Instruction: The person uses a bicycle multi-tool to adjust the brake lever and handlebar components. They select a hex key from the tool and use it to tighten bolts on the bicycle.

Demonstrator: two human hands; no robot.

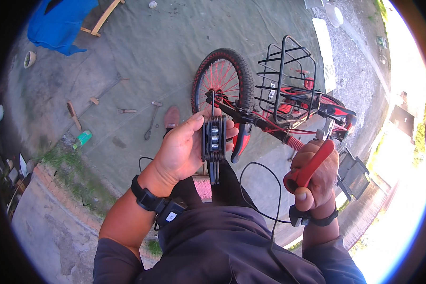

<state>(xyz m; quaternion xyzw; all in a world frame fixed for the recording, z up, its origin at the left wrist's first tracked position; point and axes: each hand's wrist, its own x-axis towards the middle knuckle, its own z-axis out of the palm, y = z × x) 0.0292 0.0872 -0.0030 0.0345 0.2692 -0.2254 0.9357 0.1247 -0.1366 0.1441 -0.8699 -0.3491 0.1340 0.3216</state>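
Observation:
My left hand is closed round a black folding multi-tool. Silver bits show in its middle, one slim key points up from the top, and dark prongs stick out below. The fingers of my right hand wrap a red curved handle-like piece with a round collar; whether it joins the bicycle is hidden by the hand. Just beyond both hands is a black-and-red bicycle, its knobbly front wheel with red spokes nearest the tool. A black wire basket sits above its frame, and a black-and-red curved part lies near my left fingers.
A hammer-like tool, a brush and a green bottle lie on the ground at left. Blue cloth hangs at the far left. A black cable loops between my arms. Grass edges the paving.

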